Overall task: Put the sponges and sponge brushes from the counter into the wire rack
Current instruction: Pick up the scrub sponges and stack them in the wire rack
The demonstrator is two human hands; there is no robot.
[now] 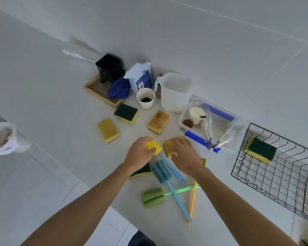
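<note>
My left hand (139, 154) grips the yellow foam head of a sponge brush (154, 147) with a blue handle. My right hand (184, 157) closes on a yellow sponge (168, 145) lying on the white counter. Three more sponges rest farther back: a yellow one (108, 130), a green-topped one (126, 113) and a stained one (158, 121). Another green-backed sponge (142, 172) shows under my left wrist. A teal sponge brush (161, 172), a green sponge brush (152, 197) and an orange handle (193, 199) lie near me. The black wire rack (281, 174) at right holds one sponge (260, 150).
Behind the sponges stand a wooden tray (96, 91) with a black pot and blue gloves, a white bag (140, 77), a paper cup (145, 98), a white jug (174, 93) and a clear plastic box (213, 125) with cups and tongs. The counter edge runs at left.
</note>
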